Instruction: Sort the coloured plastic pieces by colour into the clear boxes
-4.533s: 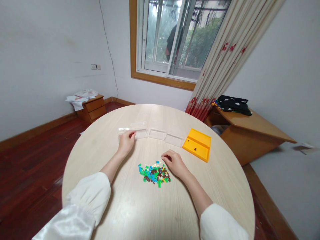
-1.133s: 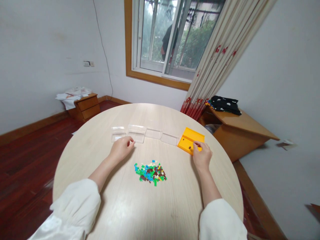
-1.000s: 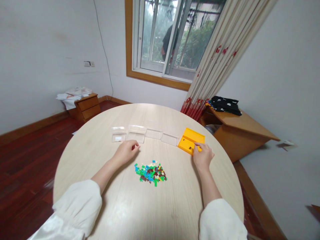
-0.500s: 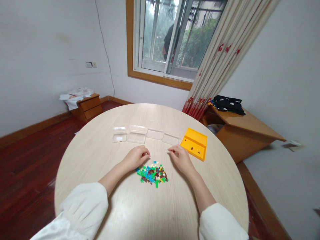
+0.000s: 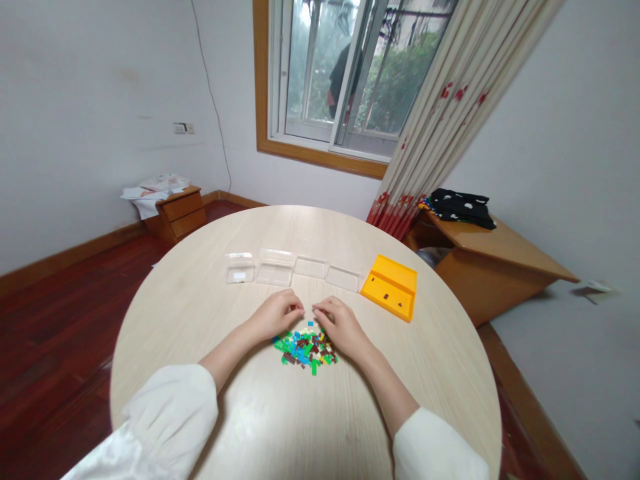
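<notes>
Hands face each other above the far edge of the brick pile, the left hand (image 5: 277,315) at its far-left corner and the right hand (image 5: 343,327) at its far-right one, fingertips near but apart. Fingers on both are curled in toward the thumbs; whether a small brick is pinched in either, I cannot tell.

The pile (image 5: 303,347) lies between the wrists and on the body side of the fingertips. Its loose, mixed pieces look likely to scatter if a wrist or the heel of a hand drags through them, and something so tiny could slip from a light pinch. Alike dark pieces, partly covered by others, could easily be mistaken for one another.

As a whole the pile spreads slightly longer left to right, its bricks pointing every way. A green brick (image 5: 314,367) at the near edge points toward the body; a blue brick (image 5: 311,324) sits alone just below the fingertips.

Beyond the right hand, to its right, the yellow box (image 5: 400,313) stands open, its long axis slanting from far left to near right, with three dark pieces (image 5: 386,297) inside. Past the fingertips, clear boxes (image 5: 274,283) line the desk (image 5: 300,427) in a row running left to right.
</notes>
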`<state>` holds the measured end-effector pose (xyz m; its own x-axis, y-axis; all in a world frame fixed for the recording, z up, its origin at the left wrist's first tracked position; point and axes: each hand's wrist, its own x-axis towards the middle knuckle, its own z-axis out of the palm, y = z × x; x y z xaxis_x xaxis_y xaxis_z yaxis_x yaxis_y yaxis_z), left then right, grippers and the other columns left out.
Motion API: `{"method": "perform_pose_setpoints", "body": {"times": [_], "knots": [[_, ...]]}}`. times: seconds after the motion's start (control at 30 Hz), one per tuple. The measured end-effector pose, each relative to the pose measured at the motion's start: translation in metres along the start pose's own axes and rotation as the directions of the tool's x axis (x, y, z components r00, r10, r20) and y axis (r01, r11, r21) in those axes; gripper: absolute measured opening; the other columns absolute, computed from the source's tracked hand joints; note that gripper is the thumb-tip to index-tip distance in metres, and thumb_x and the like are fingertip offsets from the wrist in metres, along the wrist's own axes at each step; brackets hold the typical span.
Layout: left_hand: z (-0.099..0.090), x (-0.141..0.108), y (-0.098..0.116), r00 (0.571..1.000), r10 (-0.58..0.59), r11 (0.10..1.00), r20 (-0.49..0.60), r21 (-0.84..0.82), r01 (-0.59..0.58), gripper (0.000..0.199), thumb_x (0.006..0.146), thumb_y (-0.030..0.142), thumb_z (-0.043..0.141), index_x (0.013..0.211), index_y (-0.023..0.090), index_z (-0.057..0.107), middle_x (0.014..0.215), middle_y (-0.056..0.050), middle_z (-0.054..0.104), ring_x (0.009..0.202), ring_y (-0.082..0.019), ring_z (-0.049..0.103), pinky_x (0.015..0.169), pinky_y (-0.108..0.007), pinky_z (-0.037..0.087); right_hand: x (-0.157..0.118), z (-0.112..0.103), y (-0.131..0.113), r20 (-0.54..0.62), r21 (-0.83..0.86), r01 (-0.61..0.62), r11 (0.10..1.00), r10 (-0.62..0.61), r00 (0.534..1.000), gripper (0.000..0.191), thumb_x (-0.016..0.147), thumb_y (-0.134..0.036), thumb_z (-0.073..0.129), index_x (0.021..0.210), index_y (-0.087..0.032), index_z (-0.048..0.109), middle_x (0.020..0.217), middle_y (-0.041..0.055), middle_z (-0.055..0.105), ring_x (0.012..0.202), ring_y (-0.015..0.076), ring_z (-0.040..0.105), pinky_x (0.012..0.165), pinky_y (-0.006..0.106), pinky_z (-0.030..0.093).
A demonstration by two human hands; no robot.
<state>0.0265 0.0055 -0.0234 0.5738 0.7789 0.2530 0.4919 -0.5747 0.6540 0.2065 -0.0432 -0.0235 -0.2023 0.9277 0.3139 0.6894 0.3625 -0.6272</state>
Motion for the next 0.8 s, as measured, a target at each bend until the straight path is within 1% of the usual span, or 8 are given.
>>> {"method": "perform_pose_setpoints", "body": {"times": [0.1,0.17,0.23,0.4,0.5,0.6,0.7,0.8], "knots": [[0.004,0.0,0.001,0.99,0.097,0.995,0.102,-0.049,-0.092,0.02,0.08,0.02,0.054,0.093,0.019,0.068,0.081,-0.004,0.058,0.079,-0.015,0.055,0.074,-0.024,0.041,0.002,-0.004,0.01,-0.085,-0.008,-0.024,1.0,0.023,0.996,0.019,0.085,-0.017,0.048,0.089,-0.017,0.066,0.084,0.0064,0.061,0.082,0.0179,0.057,0.076,0.032,0.045],[0.007,0.001,0.0,0.975,0.135,0.991,0.177,-0.041,-0.13,0.021,0.081,0.02,0.053,0.095,0.021,0.068,0.082,-0.004,0.058,0.08,-0.015,0.055,0.076,-0.025,0.041,0.002,-0.005,0.015,-0.094,-0.025,-0.033,0.999,0.03,0.995,0.018,0.084,-0.016,0.049,0.089,-0.016,0.066,0.083,0.0063,0.061,0.081,0.0178,0.057,0.075,0.031,0.045],[0.009,0.003,-0.002,0.965,0.146,0.989,0.217,-0.022,-0.145,0.019,0.08,0.019,0.055,0.092,0.021,0.069,0.082,-0.003,0.058,0.079,-0.014,0.055,0.076,-0.024,0.041,0.001,-0.005,0.017,-0.085,-0.042,-0.034,0.999,0.03,0.996,0.017,0.083,-0.014,0.049,0.089,-0.016,0.065,0.082,0.0061,0.06,0.08,0.0176,0.056,0.075,0.031,0.045],[0.011,0.005,-0.006,0.982,0.103,0.993,0.16,0.032,-0.11,0.013,0.076,0.015,0.056,0.084,0.016,0.066,0.081,-0.004,0.059,0.078,-0.015,0.055,0.074,-0.025,0.041,0.0,-0.002,0.015,-0.052,-0.029,-0.015,0.999,0.014,0.999,0.018,0.083,-0.013,0.049,0.088,-0.016,0.065,0.083,0.006,0.06,0.081,0.0169,0.056,0.076,0.03,0.045],[0.006,0.006,-0.009,0.996,0.057,0.997,0.062,0.054,-0.06,0.009,0.077,0.016,0.054,0.082,0.016,0.061,0.078,-0.004,0.06,0.074,-0.016,0.054,0.07,-0.025,0.041,0.0,-0.003,0.015,-0.054,-0.019,-0.017,1.0,0.016,0.998,0.018,0.082,-0.013,0.049,0.088,-0.017,0.066,0.083,0.0056,0.06,0.08,0.0163,0.056,0.074,0.03,0.045],[-0.005,0.008,-0.016,0.99,-0.04,0.999,-0.132,0.022,0.044,0.009,0.079,0.019,0.049,0.083,0.016,0.057,0.072,-0.001,0.059,0.065,-0.014,0.052,0.064,-0.025,0.04,-0.001,-0.003,0.017,-0.055,-0.006,-0.015,1.0,0.014,0.998,0.018,0.082,-0.014,0.049,0.088,-0.018,0.066,0.083,0.0052,0.06,0.079,0.0158,0.056,0.073,0.029,0.045],[-0.017,0.01,-0.029,0.923,-0.136,0.99,-0.359,-0.023,0.137,0.01,0.079,0.021,0.048,0.082,0.016,0.056,0.069,0.001,0.059,0.059,-0.013,0.05,0.059,-0.024,0.038,-0.001,-0.003,0.017,-0.046,0.005,-0.022,1.0,0.022,0.999,0.018,0.082,-0.014,0.049,0.089,-0.017,0.066,0.084,0.0055,0.06,0.08,0.0159,0.057,0.074,0.029,0.045],[-0.024,0.012,-0.042,0.843,-0.191,0.98,-0.503,-0.049,0.193,0.012,0.077,0.022,0.049,0.081,0.016,0.059,0.071,0.0,0.062,0.058,-0.012,0.05,0.059,-0.023,0.038,-0.001,-0.003,0.016,-0.035,0.009,-0.032,0.999,0.032,0.999,0.019,0.082,-0.013,0.049,0.089,-0.017,0.066,0.085,0.0061,0.061,0.08,0.0162,0.057,0.074,0.029,0.045]]}}
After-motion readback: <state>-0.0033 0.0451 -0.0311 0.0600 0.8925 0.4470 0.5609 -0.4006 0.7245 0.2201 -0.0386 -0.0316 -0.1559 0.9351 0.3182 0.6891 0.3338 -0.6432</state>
